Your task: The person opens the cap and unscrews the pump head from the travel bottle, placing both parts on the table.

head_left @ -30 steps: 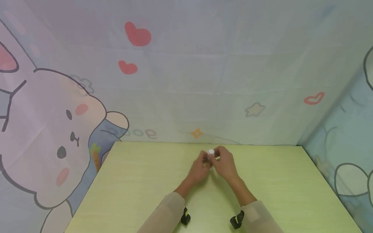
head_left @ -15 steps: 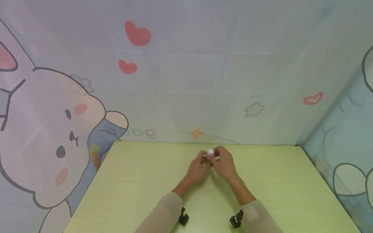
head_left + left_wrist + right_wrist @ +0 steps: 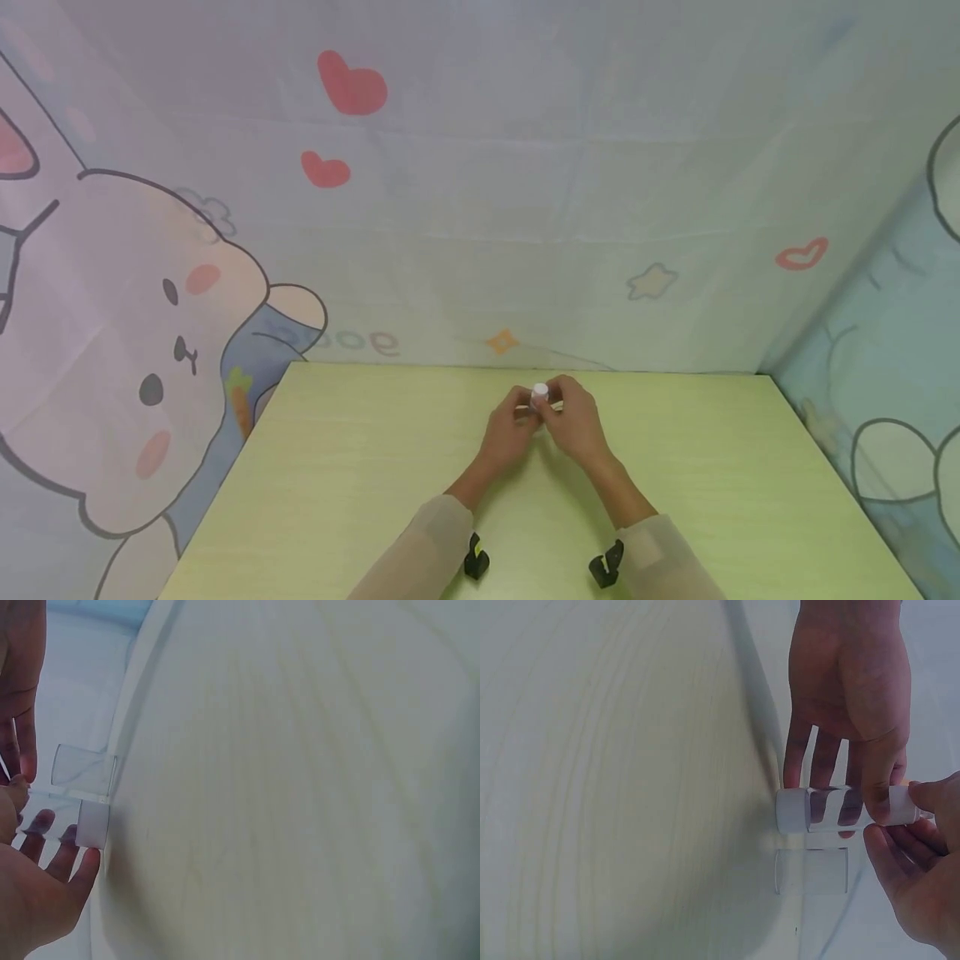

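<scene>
Vial: a small clear vial (image 3: 832,808) with a white cap (image 3: 540,389) sat between my 2 hands, lifted off the table near its far edge, cap pointing away from me.
Second clear piece: in the right wrist view a clear tube-like shape (image 3: 811,871) showed just beside the vial; I could not tell whether it was a separate piece or a reflection.
Left hand: my left hand (image 3: 512,427) held the vial body, fingers (image 3: 870,796) curled across the clear wall, I judge to keep it from turning.
Right hand: my right hand (image 3: 573,421) pinched the vial's other end with thumb and fingertips (image 3: 919,796), closed tight on it; what sat at that end was hidden.
Table: the pale green table (image 3: 360,467) lay under both hands.
Wrist mounts: 2 black mounts (image 3: 475,560) sat at my sleeves.
Backdrop: a cartoon rabbit cloth (image 3: 135,333) with red hearts hung behind the table.
</scene>
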`<control>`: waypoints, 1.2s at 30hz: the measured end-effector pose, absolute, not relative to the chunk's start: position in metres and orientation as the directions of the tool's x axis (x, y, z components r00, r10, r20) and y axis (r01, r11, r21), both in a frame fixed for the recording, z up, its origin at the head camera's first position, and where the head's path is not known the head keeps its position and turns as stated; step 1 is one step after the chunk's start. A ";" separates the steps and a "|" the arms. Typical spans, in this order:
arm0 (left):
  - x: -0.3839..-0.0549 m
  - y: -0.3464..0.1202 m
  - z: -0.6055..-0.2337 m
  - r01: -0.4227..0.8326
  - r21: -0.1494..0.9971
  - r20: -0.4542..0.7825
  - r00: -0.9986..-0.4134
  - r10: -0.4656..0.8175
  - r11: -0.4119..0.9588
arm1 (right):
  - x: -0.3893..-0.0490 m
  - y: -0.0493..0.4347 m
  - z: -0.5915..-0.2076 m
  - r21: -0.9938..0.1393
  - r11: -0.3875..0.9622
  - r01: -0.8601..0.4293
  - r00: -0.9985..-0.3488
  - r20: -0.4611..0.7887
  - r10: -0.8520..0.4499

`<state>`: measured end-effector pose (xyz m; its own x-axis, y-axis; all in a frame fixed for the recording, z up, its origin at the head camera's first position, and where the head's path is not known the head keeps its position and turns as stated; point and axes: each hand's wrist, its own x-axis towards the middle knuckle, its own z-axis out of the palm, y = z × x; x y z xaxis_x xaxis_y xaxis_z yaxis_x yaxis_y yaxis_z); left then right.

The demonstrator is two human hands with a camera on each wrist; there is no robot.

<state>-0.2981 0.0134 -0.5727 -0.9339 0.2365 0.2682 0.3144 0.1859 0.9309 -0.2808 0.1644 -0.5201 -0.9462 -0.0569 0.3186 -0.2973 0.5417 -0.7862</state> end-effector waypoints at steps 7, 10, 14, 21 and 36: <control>-0.297 0.015 -0.570 0.293 0.933 0.244 -0.941 0.235 0.207 | -0.281 0.166 -0.521 -0.789 0.534 -0.302 -0.946 0.317 -0.066; -0.297 0.015 -0.569 0.295 0.932 0.244 -0.941 0.234 0.212 | -0.281 0.166 -0.522 -0.792 0.530 -0.303 -0.946 0.315 -0.071; -0.297 0.016 -0.568 0.303 0.929 0.251 -0.938 0.238 0.214 | -0.280 0.166 -0.521 -0.788 0.525 -0.321 -0.940 0.332 -0.077; -0.297 0.016 -0.566 0.296 0.932 0.244 -0.939 0.240 0.208 | -0.279 0.168 -0.521 -0.792 0.527 -0.308 -0.948 0.306 -0.094; -0.297 0.014 -0.568 0.297 0.928 0.236 -0.936 0.260 0.226 | -0.279 0.165 -0.521 -0.772 0.558 -0.304 -0.947 0.311 -0.086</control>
<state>-0.2973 0.0138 -0.5678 -0.9363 0.2601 0.2361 0.2967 0.2258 0.9279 -0.2794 0.1653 -0.5214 -0.9466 -0.0861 0.3108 -0.3042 0.5585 -0.7717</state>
